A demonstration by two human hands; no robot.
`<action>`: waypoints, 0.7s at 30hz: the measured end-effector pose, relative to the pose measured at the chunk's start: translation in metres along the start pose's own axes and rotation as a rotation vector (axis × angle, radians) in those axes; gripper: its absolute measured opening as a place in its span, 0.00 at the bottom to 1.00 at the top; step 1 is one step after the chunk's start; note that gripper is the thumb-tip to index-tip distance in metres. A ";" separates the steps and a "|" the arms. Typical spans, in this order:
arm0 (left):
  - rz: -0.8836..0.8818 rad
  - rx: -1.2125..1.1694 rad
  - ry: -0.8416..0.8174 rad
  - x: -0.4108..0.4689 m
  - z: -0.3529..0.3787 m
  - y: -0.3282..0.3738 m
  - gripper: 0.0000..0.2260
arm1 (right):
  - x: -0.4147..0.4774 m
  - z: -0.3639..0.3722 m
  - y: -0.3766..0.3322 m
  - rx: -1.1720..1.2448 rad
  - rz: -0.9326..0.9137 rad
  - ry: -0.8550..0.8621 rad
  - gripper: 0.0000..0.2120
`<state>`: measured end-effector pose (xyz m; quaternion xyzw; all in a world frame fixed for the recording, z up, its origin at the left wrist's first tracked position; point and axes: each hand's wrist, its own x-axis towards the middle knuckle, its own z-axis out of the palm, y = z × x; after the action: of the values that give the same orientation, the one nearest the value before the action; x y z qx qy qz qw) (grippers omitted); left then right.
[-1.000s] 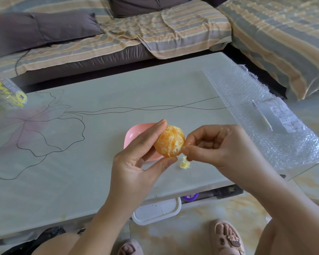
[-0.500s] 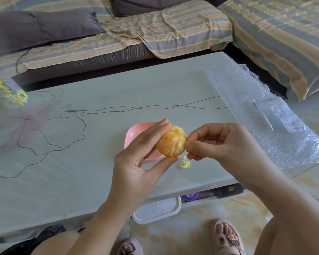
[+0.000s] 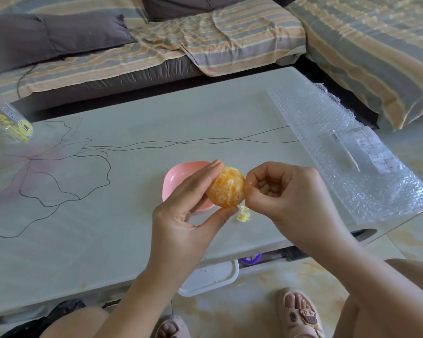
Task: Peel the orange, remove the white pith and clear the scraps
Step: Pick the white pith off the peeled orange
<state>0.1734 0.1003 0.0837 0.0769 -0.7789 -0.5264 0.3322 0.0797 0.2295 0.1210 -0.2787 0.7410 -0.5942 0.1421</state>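
A peeled orange (image 3: 226,187) with streaks of white pith is held above the table's near edge. My left hand (image 3: 188,211) grips it between the fingers on top and the thumb underneath. My right hand (image 3: 286,196) is curled, with thumb and forefinger pinching at the orange's right side. A small heap of pale pith scraps (image 3: 243,213) lies on the table just below the fruit. Behind my left fingers sits a pink dish (image 3: 178,180), partly hidden.
A sheet of bubble wrap (image 3: 347,152) with a paper label and a thin white stick covers the table's right end. A clear yellow-printed packet (image 3: 7,120) lies far left. A white bin (image 3: 210,278) stands under the table edge. Striped sofas surround the table.
My right fingers have closed back in against the orange's right side. The left hand has turned the fruit slightly; the scrap heap stays put.
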 end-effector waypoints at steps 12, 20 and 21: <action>-0.298 -0.470 -0.030 0.006 -0.004 0.003 0.23 | 0.001 -0.006 0.004 -0.001 -0.149 0.008 0.09; -0.313 -0.501 -0.022 0.007 -0.007 0.001 0.23 | 0.003 -0.009 0.001 0.018 -0.226 0.029 0.09; -0.315 -0.501 -0.020 0.007 -0.006 0.001 0.23 | 0.002 -0.009 0.001 0.005 -0.240 0.031 0.10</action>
<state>0.1720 0.0928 0.0894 0.1073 -0.6063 -0.7480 0.2475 0.0733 0.2353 0.1225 -0.3560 0.7029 -0.6129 0.0592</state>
